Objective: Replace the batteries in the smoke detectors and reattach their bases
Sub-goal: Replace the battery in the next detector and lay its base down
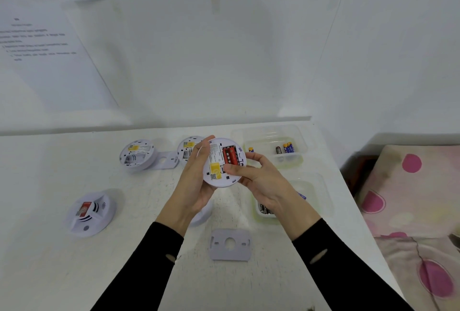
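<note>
"On the bench point(74, 273), what lies around you?"

"It's a white top. A bed point(410, 198) under a pink-spotted blanket sits just off its right edge, and printed sheets point(49, 61) hang on the wall behind. Two clear trays stand at my right. The far tray point(268, 134) holds a few loose batteries point(286, 148); the near tray point(316, 186) is partly hidden by my right wrist."

"And the smoke detectors?"

"One is up off the bench, over its middle, back turned to me — the held detector point(224, 163). My left hand point(196, 181) wraps its left rim, fingers curled over the top edge. My right hand point(258, 178) grips the right rim, thumb pressed on the back just below the compartment. Two red batteries point(230, 155) sit side by side in there. At the rear lie two more, backs up: the left rear detector point(137, 155) and a second rear detector point(186, 147), half behind my left fingers. A face-up detector point(90, 213) rests at front left. Smaller still — a base plate point(230, 244) lies flat between my forearms."
</note>
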